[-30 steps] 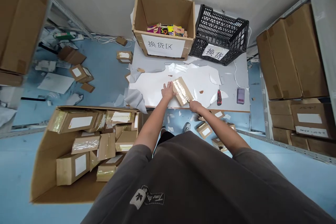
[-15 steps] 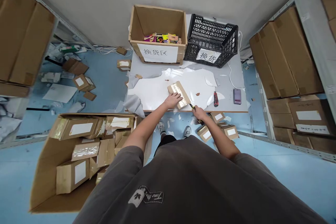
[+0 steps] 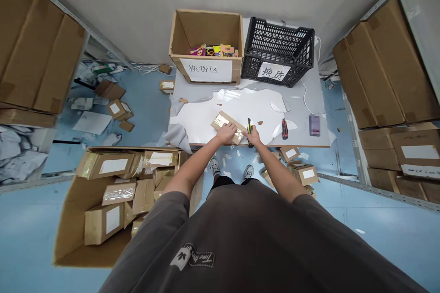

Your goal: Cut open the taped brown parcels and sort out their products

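A small cardboard box (image 3: 220, 120) with shiny tape lies slanted near the front edge of the table. My left hand (image 3: 227, 132) grips it from above, fingers bent over its top. Beside the box's right end, my right hand (image 3: 253, 137) is closed around a yellow-and-black utility knife (image 3: 250, 124), whose far end points toward the back of the table. The right fingers are close to the box's end; whether they touch it I cannot tell.
On the table (image 3: 202, 135) are a red-and-black tool (image 3: 285, 129), a phone (image 3: 314, 126) and paper scraps. Behind stand an open carton (image 3: 233, 73) and a black crate (image 3: 252, 68). A large carton of parcels (image 3: 68, 219) is at left; more boxes (image 3: 307, 174) lie on the floor at right.
The small box has turned and shifted a little left. My right hand has moved up beside its end, and the knife now stands more upright, pointing away from me.
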Available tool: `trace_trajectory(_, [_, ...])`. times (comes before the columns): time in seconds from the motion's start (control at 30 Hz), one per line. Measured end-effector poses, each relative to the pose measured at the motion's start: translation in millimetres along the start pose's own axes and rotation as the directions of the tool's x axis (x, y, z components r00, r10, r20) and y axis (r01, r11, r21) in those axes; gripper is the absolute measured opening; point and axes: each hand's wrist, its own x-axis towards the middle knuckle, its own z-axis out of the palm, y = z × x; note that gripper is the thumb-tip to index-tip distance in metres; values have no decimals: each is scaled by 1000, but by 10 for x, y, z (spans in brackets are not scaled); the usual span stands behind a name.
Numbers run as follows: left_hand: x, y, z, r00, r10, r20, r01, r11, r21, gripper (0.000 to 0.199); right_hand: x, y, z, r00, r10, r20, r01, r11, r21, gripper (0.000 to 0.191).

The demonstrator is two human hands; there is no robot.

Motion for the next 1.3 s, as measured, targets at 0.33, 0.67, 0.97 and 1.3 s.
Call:
trace_trajectory(0.33, [-186,30,-9,976,-216,-35,212,974,-83,47,240,-409,81,997,-76,2,76,983,-165,37])
trace_trajectory(0.67, [-182,30,102,970,-244,-17,241,965,-100,66,-63,123,-182,919,-212,331,300,923,-240,35])
trace_trajectory(0.97, [-175,38,153,966,-258,-13,256,964,-76,71,145,17,-261,881,-232,412,404,822,-401,37])
trace_trajectory(1.3, [-87,24,113,967,-255,-13,254,966,-48,72,118,130,-265,862,-301,409,428,863,-267,36])
